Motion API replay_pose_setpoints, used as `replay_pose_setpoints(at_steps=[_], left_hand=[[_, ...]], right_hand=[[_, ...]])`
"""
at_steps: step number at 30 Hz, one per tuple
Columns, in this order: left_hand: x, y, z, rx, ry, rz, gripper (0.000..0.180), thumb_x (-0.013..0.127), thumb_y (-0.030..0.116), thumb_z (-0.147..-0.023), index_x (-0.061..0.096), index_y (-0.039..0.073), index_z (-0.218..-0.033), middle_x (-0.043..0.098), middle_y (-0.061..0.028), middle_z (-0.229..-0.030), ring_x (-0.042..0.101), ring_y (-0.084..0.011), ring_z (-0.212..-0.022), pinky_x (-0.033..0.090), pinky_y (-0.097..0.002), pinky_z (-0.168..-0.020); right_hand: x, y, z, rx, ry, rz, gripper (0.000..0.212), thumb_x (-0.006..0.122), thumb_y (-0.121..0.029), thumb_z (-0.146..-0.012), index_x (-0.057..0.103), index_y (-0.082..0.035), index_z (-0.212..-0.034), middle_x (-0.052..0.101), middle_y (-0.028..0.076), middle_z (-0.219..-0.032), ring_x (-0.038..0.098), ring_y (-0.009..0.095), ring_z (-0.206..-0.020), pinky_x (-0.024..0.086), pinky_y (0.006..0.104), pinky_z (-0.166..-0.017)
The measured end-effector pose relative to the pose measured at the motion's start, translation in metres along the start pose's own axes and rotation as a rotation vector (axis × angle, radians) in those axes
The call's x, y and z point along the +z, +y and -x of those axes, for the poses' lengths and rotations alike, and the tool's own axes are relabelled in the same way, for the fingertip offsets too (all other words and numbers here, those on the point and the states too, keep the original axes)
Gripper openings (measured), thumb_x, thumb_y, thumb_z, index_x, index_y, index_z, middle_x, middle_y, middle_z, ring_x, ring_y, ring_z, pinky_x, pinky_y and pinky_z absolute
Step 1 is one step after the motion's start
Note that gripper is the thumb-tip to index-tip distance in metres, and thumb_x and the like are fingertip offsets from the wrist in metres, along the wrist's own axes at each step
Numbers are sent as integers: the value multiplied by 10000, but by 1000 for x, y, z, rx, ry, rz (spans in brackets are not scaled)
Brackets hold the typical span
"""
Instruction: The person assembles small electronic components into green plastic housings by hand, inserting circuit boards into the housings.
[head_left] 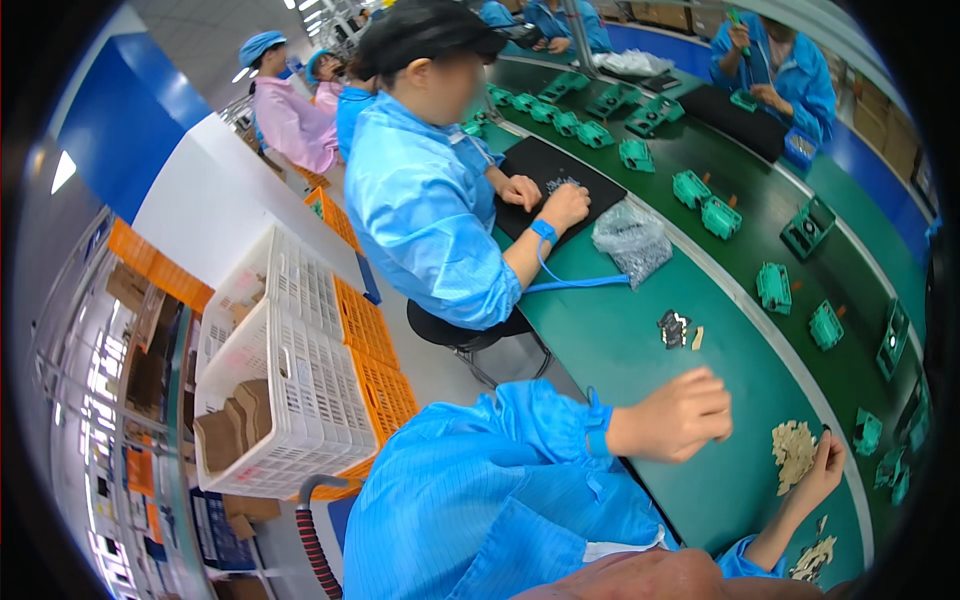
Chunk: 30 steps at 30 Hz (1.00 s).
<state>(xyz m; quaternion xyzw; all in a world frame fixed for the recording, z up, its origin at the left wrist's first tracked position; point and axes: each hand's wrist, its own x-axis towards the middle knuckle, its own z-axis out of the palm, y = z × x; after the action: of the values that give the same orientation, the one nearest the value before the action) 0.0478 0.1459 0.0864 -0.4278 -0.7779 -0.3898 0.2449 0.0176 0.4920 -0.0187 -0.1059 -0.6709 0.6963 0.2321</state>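
Currently your left hand [672, 415] hovers above the green bench [745, 365], fingers curled together; can't tell if they pinch anything. Your right [826, 466] sits at the beige pile's [792, 455] right edge, fingers bunched, grip unclear. Dark bits [673, 328] lie beyond your left.

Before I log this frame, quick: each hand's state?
Left hand: curled, contents can't be told.
Right hand: fingers bent beside the pale pieces, grip can't be told.

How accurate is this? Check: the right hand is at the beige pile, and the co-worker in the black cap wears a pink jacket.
Not pink: the head view shows the co-worker's jacket is blue. The right hand is at the beige pile.
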Motion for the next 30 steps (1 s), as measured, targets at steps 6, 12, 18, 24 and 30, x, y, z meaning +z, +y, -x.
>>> replay_pose_setpoints(at_steps=[6,12,18,24,30], left_hand=[[14,7,52,-227,58,-44,56,597,34,-857,561,75,-865,532,-78,-837,527,-285,-781,413,-407,-743],[30,-19,87,-419,112,-81,312,606,209,-993,463,79,-749,492,-84,-741,509,-296,-712,411,-415,-697],[34,-17,90,-376,57,-152,390,580,275,-1022,461,65,-716,475,-111,-675,507,-317,-660,411,-435,-676],[38,-13,91,-338,47,-159,373,591,265,-1014,467,65,-725,483,-114,-676,511,-322,-645,417,-444,-650],[37,-10,89,-306,58,-113,371,608,274,-1006,466,70,-730,491,-111,-675,517,-331,-644,419,-451,-631]], right_hand=[[9,-5,-4,-129,16,162,170,654,-157,-1011,604,-11,-938,564,2,-870,508,92,-810,427,251,-738],[3,7,-16,-204,14,277,217,662,-196,-1007,615,6,-947,575,18,-865,516,112,-804,432,262,-737],[-5,12,-20,-276,44,341,246,670,-220,-1002,622,14,-945,591,33,-872,525,126,-801,446,281,-733],[-1,-5,-19,-260,83,401,264,684,-224,-990,614,20,-916,592,44,-865,540,139,-809,465,298,-760],[-15,5,-26,-455,148,409,232,652,-221,-1011,631,8,-981,602,48,-893,536,144,-817,457,287,-758]])
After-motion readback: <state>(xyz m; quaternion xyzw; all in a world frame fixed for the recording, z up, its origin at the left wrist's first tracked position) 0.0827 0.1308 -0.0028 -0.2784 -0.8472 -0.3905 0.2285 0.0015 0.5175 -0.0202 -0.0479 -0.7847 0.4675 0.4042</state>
